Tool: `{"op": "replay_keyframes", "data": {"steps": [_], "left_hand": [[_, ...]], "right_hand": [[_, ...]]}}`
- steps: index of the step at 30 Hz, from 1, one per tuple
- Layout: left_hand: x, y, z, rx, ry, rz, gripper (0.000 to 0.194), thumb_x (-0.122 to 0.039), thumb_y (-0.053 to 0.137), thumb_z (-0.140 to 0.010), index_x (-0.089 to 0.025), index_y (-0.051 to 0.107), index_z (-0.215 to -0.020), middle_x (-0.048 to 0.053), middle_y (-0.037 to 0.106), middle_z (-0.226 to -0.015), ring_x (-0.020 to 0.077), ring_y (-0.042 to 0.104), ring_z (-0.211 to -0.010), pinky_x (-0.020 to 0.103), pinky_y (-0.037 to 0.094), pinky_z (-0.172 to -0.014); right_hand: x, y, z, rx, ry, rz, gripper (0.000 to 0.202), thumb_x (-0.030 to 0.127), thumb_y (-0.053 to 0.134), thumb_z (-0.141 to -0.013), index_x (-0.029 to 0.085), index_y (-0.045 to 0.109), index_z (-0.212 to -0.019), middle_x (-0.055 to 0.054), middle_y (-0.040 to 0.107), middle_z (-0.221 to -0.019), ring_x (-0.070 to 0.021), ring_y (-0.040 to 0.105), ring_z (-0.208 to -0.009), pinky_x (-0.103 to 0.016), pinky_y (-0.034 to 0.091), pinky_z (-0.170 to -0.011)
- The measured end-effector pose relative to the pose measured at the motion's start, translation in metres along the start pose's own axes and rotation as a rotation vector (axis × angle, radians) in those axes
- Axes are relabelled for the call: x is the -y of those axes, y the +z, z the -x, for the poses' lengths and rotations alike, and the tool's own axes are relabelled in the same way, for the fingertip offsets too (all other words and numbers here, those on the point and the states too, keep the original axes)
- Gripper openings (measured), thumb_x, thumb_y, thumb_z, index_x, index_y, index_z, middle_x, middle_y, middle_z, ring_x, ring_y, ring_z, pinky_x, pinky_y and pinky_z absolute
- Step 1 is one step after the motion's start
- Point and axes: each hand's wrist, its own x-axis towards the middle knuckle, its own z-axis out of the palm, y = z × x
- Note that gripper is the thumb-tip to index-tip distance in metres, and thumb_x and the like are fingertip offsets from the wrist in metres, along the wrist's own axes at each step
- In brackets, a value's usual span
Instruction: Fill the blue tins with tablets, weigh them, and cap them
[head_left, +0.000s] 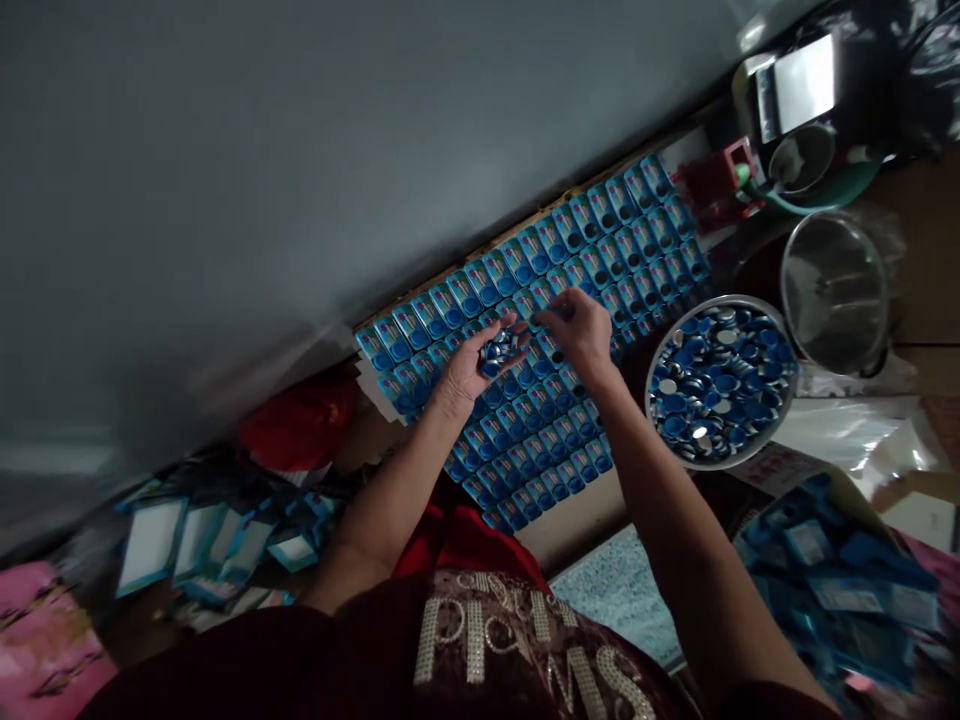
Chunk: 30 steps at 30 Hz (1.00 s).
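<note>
My left hand (pixel 466 372) is cupped palm up around several small round discs (pixel 498 350), blue and silver. Just to its right, my right hand (pixel 586 335) has its fingers bent together in a pinch above the rows of blue printed cards (pixel 525 408); whatever is between the fingertips is too small and dark to tell. Each card bears a round spot near its lower end. These spots look dark on many cards at the upper right and blue on those at the left. A round metal bowl (pixel 789 402) full of the same discs stands right of the cards.
A clear plastic tub (pixel 836 295) lies behind the bowl. At the right front are blue packets (pixel 840 590) in a bag. White-and-blue boxes (pixel 154 540) and a red cloth bag (pixel 296 425) lie at the left. A grey wall (pixel 262 180) borders the far side.
</note>
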Motion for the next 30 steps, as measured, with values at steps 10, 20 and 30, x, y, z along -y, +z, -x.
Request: {"op": "replay_keyframes", "data": {"steps": [10, 20, 30], "left_hand": [[0.015, 0.000, 0.004, -0.058, -0.083, 0.030, 0.029, -0.015, 0.060, -0.109, -0.012, 0.082, -0.127, 0.013, 0.086, -0.118, 0.0268, 0.084, -0.117, 0.048, 0.064, -0.116], [-0.021, 0.001, 0.018, -0.095, 0.041, 0.033, 0.022, -0.019, 0.059, -0.110, -0.014, 0.079, -0.114, 0.012, 0.086, -0.115, 0.0301, 0.077, -0.135, 0.057, 0.054, -0.127], [-0.013, -0.003, 0.010, -0.072, -0.027, 0.014, 0.023, -0.022, 0.058, -0.112, -0.013, 0.079, -0.114, 0.013, 0.086, -0.121, 0.0301, 0.077, -0.135, 0.057, 0.055, -0.126]], "right_hand": [[-0.030, 0.031, 0.051, 0.209, 0.180, -0.683, 0.042, 0.049, 0.086, -0.074, 0.019, 0.082, -0.102, -0.001, 0.075, -0.078, -0.0177, 0.067, -0.067, -0.030, 0.054, -0.065], [-0.005, 0.023, -0.019, -0.009, -0.012, 0.234, 0.014, 0.016, 0.067, -0.084, 0.021, 0.078, -0.092, -0.008, 0.080, -0.097, -0.0280, 0.075, -0.094, -0.039, 0.054, -0.086], [0.015, 0.011, -0.044, 0.137, 0.121, 0.425, 0.033, 0.028, 0.089, -0.076, 0.026, 0.072, -0.104, -0.006, 0.080, -0.103, -0.0328, 0.072, -0.099, -0.040, 0.053, -0.083]]}}
